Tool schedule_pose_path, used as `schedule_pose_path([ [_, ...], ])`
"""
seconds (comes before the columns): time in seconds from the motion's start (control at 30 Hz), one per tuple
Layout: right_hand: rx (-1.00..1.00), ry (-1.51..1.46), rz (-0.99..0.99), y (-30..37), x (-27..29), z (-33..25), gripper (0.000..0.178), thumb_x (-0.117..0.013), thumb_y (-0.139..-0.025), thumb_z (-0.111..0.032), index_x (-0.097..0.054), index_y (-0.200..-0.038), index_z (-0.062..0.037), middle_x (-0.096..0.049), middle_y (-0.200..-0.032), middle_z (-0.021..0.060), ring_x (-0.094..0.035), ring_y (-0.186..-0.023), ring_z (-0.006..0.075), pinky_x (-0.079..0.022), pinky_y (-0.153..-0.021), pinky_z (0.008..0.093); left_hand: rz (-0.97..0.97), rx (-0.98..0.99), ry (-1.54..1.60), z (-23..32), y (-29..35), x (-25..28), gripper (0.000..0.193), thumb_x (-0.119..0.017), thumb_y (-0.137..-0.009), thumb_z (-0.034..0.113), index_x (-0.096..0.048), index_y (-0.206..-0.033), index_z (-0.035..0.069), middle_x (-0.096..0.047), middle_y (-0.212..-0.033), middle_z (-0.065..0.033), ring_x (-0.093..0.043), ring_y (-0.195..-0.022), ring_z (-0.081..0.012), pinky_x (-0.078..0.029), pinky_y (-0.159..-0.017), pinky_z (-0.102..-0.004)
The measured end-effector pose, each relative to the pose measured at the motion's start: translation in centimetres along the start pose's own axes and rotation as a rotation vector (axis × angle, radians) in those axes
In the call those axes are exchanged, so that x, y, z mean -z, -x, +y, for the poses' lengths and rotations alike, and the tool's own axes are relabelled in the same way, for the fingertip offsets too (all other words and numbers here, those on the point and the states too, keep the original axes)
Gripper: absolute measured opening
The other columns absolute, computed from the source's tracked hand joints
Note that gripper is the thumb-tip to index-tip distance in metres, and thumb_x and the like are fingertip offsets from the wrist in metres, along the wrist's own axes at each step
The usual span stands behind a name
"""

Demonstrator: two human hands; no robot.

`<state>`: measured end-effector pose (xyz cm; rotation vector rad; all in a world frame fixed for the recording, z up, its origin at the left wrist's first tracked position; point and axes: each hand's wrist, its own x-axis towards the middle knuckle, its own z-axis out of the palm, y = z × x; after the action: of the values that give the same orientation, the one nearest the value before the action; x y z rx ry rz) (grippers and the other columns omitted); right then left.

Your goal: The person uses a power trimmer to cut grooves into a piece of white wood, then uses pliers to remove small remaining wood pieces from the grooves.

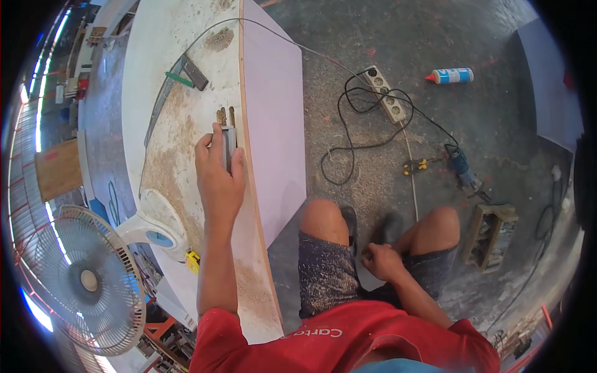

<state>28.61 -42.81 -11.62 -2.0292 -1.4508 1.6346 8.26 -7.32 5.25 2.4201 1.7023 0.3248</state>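
On the dusty white board (pixel 186 118), the left hand (pixel 219 180) grips a small grey metal block (pixel 228 146); it could slip off the edge beside the fingers. The right hand (pixel 382 261) rests clenched.

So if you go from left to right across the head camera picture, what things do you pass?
White fan → left hand on a small grey tool on the dusty board → right hand → power strip → glue bottle → blue power tool → small wooden frame.
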Motion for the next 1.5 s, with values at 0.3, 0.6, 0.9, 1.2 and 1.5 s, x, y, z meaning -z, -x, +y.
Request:
schedule_pose_path([
  [0.3,-0.242,-0.137,-0.234,10.2,1.2,-7.9,0.031,-0.069,-0.093,-0.029,-0.069,-0.114,-0.0058,-0.076,-0.098,0.0175,-0.072,-0.096,0.0388,-0.055,-0.085,0.0497,0.099,0.154,0.145,0.3,-0.4,-0.7,0.062,-0.073,-0.092,0.015,-0.051,-0.147,0.000,-0.057,-0.135,-0.0205,-0.053,-0.127,-0.0408,-0.046,-0.105,-0.0476],
  [0.6,-0.361,-0.449,-0.326,14.4,-2.1,-9.7,0.038,-0.071,-0.092,-0.025,-0.064,-0.120,-0.0010,-0.073,-0.108,0.0252,-0.071,-0.105,0.0390,-0.054,-0.090,0.0440,0.110,0.233,0.195,0.6,0.0,-1.0,0.060,-0.076,-0.091,0.016,-0.055,-0.145,-0.001,-0.055,-0.135,-0.0211,-0.053,-0.122,-0.0405,-0.046,-0.102,-0.0484],
  [0.9,-0.548,-0.588,-0.197,12.2,1.2,-16.4,0.025,-0.066,-0.100,-0.017,-0.062,-0.120,-0.0023,-0.073,-0.108,0.0180,-0.072,-0.103,0.0274,-0.053,-0.092,0.0395,-0.011,0.355,0.219,0.9,0.4,-0.7,0.063,-0.077,-0.094,0.019,-0.053,-0.146,-0.005,-0.050,-0.132,-0.0223,-0.055,-0.119,-0.0365,-0.050,-0.096,-0.0441],
  [1.2,-0.768,-0.319,-0.367,8.7,7.6,-21.5,0.025,-0.067,-0.096,-0.014,-0.063,-0.117,-0.0021,-0.072,-0.104,0.0215,-0.071,-0.098,0.0390,-0.055,-0.084,0.0452,-0.050,0.454,0.251,1.3,0.6,-0.1,0.065,-0.079,-0.094,0.023,-0.053,-0.146,-0.006,-0.051,-0.131,-0.0236,-0.057,-0.116,-0.0361,-0.052,-0.091,-0.0433],
  [1.5,-0.848,-0.217,-0.434,8.0,8.6,-21.9,0.026,-0.067,-0.097,-0.015,-0.063,-0.118,-0.0008,-0.074,-0.103,0.0208,-0.074,-0.098,0.0356,-0.057,-0.087,0.0438,-0.073,0.462,0.237,1.3,0.8,0.0,0.065,-0.078,-0.094,0.023,-0.052,-0.146,-0.005,-0.049,-0.136,-0.0239,-0.055,-0.121,-0.0365,-0.051,-0.093,-0.0437],
])
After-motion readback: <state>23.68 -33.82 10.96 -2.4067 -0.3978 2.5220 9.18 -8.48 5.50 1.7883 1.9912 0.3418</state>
